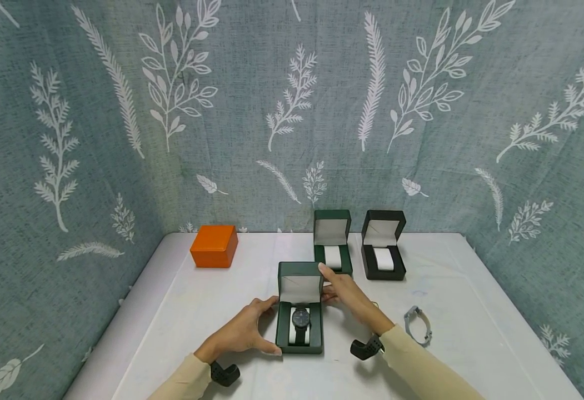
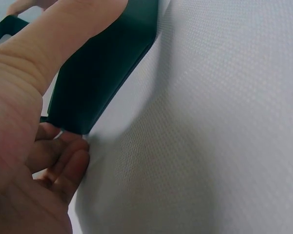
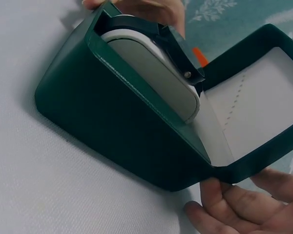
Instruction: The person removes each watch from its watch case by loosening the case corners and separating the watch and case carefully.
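An open green watch box (image 1: 317, 333) stands on the table between both hands. Inside it, a black wristwatch (image 1: 300, 318) is strapped round a white cushion (image 1: 293, 333). My left hand (image 1: 241, 329) holds the box's left side, thumb at the front corner and fingers at the back corner. In the left wrist view those fingers (image 2: 68, 163) curl at the box's lower edge. My right hand (image 1: 347, 291) grips the raised lid (image 1: 300, 269) at its right, thumb on the top corner. Its other fingers (image 3: 244, 204) show behind the hinge in the right wrist view.
Behind stand a second open green watch box (image 1: 332, 215) and an open black one (image 1: 384, 275), each with a white cushion. A closed orange box (image 1: 214, 247) sits at the back left. To the right of my right wrist lies a silver-grey wristwatch (image 1: 418, 326).
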Demonstrator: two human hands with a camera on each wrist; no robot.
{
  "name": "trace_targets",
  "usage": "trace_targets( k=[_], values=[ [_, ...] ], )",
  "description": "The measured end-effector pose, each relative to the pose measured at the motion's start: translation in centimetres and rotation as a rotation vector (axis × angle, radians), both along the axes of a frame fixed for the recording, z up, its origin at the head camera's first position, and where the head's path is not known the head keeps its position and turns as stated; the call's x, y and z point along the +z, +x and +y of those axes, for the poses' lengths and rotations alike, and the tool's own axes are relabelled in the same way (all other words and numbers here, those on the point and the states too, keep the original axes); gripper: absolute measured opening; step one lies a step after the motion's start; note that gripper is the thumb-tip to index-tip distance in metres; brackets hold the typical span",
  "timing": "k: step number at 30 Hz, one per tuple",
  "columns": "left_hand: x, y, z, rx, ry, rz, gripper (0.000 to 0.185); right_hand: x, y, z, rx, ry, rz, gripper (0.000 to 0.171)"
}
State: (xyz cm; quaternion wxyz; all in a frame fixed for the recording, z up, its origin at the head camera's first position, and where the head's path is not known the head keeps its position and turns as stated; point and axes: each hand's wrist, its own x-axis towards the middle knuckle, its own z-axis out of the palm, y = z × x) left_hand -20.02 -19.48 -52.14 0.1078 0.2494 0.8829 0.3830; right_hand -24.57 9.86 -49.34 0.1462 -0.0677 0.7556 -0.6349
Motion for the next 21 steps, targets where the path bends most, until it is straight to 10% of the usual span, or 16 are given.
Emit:
trace_targets(
  k=[12, 21],
  values=[
    [-0.1, -0.1, 0.0, 0.006, -0.011, -0.027, 0.122, -0.2, 1.5, 0.5, 0.005, -0.006, 0.014, 0.086],
    [-0.2, -0.2, 0.0, 0.005, -0.013, -0.018, 0.121, -1.0, 3.7, 0.9, -0.015, 0.093, 0.11, 0.05]
  ],
)
